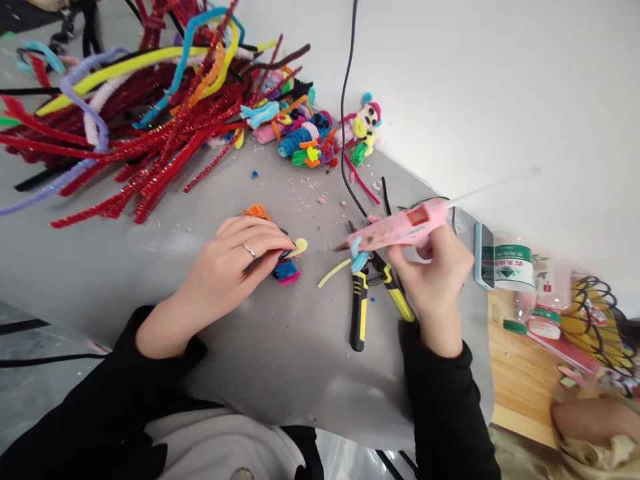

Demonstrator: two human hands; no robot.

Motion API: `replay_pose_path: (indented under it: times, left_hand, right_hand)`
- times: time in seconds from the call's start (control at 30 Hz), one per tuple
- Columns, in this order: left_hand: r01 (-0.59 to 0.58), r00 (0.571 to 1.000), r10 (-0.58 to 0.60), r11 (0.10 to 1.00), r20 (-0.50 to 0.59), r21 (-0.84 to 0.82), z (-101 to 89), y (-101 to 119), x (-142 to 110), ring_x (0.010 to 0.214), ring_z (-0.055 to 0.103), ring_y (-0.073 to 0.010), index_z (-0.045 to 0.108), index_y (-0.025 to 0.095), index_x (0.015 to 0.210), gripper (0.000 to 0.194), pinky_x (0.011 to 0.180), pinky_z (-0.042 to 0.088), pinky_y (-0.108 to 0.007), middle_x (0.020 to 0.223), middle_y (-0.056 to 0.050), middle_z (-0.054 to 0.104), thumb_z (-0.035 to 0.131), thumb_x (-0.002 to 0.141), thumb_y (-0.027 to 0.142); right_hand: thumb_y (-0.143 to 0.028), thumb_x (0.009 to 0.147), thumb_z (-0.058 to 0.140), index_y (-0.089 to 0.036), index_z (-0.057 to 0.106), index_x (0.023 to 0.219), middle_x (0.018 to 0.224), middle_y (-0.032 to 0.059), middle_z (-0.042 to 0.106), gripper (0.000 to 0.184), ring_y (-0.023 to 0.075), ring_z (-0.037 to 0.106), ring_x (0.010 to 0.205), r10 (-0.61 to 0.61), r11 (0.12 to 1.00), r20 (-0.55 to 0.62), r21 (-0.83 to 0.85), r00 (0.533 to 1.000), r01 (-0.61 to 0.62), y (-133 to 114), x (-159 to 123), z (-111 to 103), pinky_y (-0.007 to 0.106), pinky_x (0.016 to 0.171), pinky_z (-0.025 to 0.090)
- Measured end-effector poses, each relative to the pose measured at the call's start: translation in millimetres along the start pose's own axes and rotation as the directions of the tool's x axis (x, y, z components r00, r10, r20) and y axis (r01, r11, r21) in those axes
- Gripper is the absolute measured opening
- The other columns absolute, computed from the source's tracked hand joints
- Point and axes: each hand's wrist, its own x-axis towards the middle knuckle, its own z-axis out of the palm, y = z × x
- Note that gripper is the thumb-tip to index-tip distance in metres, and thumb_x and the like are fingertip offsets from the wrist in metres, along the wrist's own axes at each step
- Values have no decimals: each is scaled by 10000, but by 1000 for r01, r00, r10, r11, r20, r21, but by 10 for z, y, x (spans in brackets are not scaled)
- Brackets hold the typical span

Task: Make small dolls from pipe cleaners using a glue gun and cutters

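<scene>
Left hand (230, 267), silver ring on one finger: thumb and fingertips pinched nearly closed on a small pale-yellow fuzzy piece with a curled end (301, 247). Below and behind the same fingers, an orange fuzzy piece (257, 212) and a blue-and-pink fuzzy piece (287, 272) show, partly covered by the hand; cannot tell whether the three are joined.

Right hand (433, 267): fingers curled round the handle of a pink glue gun (400, 228), hand part closed. Gun held above the grey table (300, 347), its dark nozzle directed left toward the pale-yellow piece, tip apart from it. A translucent glue stick (493, 187) extends from the gun's back end.

Under and just beside the gun: pliers with black-and-yellow handles (359, 312), handles spread, a coil spring between them. A short yellow-green fuzzy stem (334, 273) lies to their left. A thin black cable (344, 100) runs down the table from the far edge toward the pliers.

Far left of table: large loose heap of fuzzy stems (150, 127), mostly glittery red, with yellow, blue, lilac, white and black among them. Right of the heap, a cluster of small multicoloured fuzzy figures (310, 137). Small scraps scattered on the grey surface.

Right side: light-blue-edged phone (484, 255) beside a clear plastic bottle with a green-and-white label (514, 264).
</scene>
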Motion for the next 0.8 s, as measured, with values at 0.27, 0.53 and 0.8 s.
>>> replay_pose_path:
  times: [0.27,0.53,0.8]
  left_hand:
    - [-6,1000,6,1000,2,-9,-21,9,3,1036,773,-247,719,271,1103,183,949,553,-422,1037,-22,831,579,1057,162]
    - [-11,1000,11,1000,-1,-17,-22,6,0,1051,767,-259,737,284,1113,194,969,549,-433,1055,-21,829,589,1034,187]
    - [-35,992,38,999,-123,23,12,5,-12,999,765,-236,713,287,1144,223,948,567,-399,1055,-22,813,647,1011,122]
  right_hand:
    - [-335,747,799,-260,495,789,718,-23,536,317,199,514,682,618,741,-184,-188,764,-644,559,64,-128,380,705,459]
    - [-287,806,778,-176,626,959,1076,163,649,243,341,604,1086,684,679,-58,-315,728,-663,713,-30,-113,563,1049,462]
    - [-256,993,593,-238,724,1076,952,66,738,156,218,700,839,277,919,150,248,949,-307,-296,124,-108,382,824,581]
